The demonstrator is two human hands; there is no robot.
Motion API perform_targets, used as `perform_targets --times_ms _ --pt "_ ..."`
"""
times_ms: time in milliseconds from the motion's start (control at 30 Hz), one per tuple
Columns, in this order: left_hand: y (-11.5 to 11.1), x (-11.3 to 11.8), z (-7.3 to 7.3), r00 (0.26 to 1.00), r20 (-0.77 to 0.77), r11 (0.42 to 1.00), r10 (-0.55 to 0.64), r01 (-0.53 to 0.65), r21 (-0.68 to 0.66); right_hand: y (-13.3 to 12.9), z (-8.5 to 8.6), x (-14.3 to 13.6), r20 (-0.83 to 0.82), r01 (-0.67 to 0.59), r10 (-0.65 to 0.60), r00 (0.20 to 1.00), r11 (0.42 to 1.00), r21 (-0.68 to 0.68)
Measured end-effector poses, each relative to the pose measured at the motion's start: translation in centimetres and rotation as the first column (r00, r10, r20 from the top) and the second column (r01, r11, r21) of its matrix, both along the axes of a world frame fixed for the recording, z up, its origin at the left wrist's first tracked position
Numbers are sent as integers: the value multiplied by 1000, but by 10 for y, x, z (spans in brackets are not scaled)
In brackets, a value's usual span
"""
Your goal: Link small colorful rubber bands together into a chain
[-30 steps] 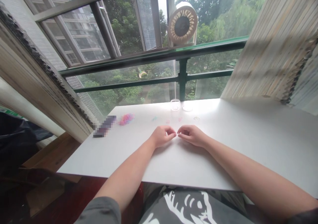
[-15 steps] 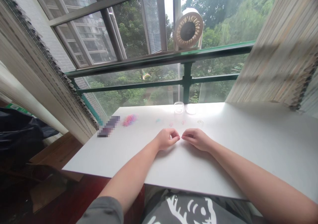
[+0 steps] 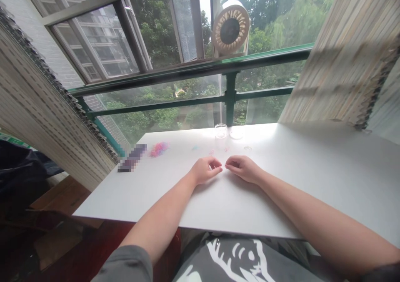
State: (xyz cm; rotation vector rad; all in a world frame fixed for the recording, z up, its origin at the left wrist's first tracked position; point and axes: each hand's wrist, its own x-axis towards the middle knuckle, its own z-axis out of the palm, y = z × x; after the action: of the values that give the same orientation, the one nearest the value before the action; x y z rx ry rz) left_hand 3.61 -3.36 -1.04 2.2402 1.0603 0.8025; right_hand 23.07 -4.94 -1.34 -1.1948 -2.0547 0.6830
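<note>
My left hand [image 3: 206, 170] and my right hand [image 3: 243, 168] face each other just above the white table [image 3: 150, 194], their fingertips a small gap apart. Thumb and forefinger are pinched together on each hand. Whatever lies between the fingertips is too small to make out. Just beyond my hands lie small pink pieces [image 3: 227, 149] and a tiny greenish one [image 3: 195, 148]. A thin pale loop [image 3: 248, 148] rests past my right hand. Further left is a loose pile of small pink, orange and purple pieces [image 3: 159, 149].
A clear round container [image 3: 220, 131] stands near the table's far edge, with a clear lid-like disc [image 3: 236, 134] beside it. At the left edge lies a dark, pixelated object [image 3: 132, 158]. A fan [image 3: 231, 29] sits on the green railing [image 3: 187, 70] at the window.
The whole view has shifted slightly, with the scene sitting a little further left and up. My hands keep nearly the same pinched pose, the left fingers parted slightly more.
</note>
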Motion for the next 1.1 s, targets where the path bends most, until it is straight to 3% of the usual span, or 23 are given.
perform_targets --times_ms 533,667,833,1100 --pt "-1 5 3 1000 -9 998 -8 8 67 0 0 0 4 -5 5 1000 1000 5" --pt "10 -2 1 989 -62 978 138 -126 169 1 0 2 -14 -6 6 1000 1000 -4" --pt "28 -14 -2 914 -138 900 382 -333 281 1 2 4 -22 9 -10 1000 1000 -13" --pt "39 -12 -3 854 -195 868 482 -435 239 0 5 5 -18 5 -6 1000 999 -50"
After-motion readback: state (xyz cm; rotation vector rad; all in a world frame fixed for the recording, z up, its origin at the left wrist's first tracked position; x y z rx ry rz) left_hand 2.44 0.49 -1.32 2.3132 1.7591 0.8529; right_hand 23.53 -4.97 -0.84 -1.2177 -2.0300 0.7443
